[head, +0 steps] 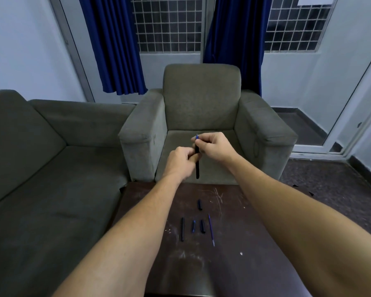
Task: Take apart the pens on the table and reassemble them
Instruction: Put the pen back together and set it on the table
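At the centre of the frame both hands hold a slim black pen [197,166] upright above the far edge of the table. The left hand [181,160] is curled around the smooth cylindrical barrel; the right hand [214,147] pinches the blue tip end at the top. Lower down, on the dark, scratched wooden table [244,264], lie loose parts: a long black barrel [182,229], a short blue piece [193,226], two stubby black caps [202,226] [199,204] and a thin blue refill [211,230]. A grey fabric armchair [201,99] stands behind.
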